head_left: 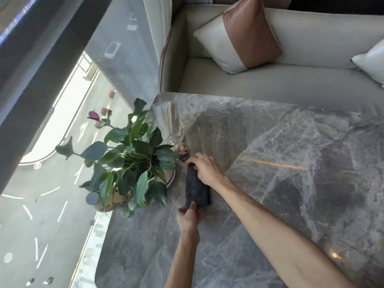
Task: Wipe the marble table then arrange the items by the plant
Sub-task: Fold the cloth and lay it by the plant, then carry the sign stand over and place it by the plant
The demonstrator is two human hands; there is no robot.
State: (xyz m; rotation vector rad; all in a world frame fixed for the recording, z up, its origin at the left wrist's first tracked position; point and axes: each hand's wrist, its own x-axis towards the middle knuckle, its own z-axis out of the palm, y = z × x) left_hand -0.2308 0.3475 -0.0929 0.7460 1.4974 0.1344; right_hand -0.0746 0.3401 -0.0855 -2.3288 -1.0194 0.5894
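A folded dark grey cloth (pixel 197 188) lies on the grey marble table (pixel 291 163) just right of the potted plant (pixel 128 161). My right hand (pixel 204 166) holds the cloth's far end, fingers curled over it. My left hand (pixel 188 218) pinches the near end of the cloth. A small round toothpick holder (pixel 182 151) stands just beyond my right hand. A clear acrylic stand (pixel 167 119) rises behind it at the table's far left corner.
The plant sits in a yellowish pot (pixel 113 201) at the table's left edge, against a floor-to-ceiling window (pixel 52 163) over a street. A cream sofa (pixel 270 80) with a brown-and-white cushion (pixel 239 36) runs along the table's far side.
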